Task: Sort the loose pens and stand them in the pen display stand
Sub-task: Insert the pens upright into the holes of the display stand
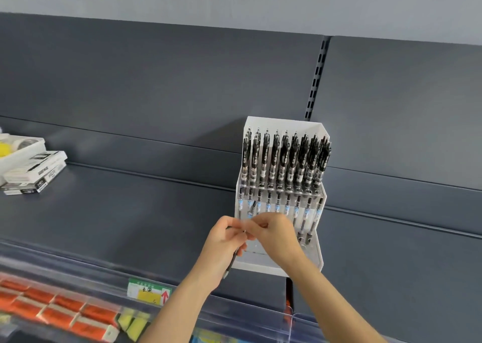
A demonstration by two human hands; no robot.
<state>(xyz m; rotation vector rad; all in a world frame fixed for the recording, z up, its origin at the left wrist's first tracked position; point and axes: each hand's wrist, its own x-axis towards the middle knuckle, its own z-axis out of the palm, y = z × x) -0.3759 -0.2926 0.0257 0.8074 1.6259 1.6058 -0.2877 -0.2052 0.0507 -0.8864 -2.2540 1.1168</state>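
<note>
as left hand (224, 241) grips pen (231, 262), right hand (277, 234) pinching

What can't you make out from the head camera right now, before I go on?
Head view, front lower slots of the pen display stand: covered by the left hand and right hand.
Pen in the left hand: only its lower end shows below the hand.
Whether the right hand pinches anything: blurred.
Print on the standing pens: too small.
Orange packs: cut by the left edge.
</note>
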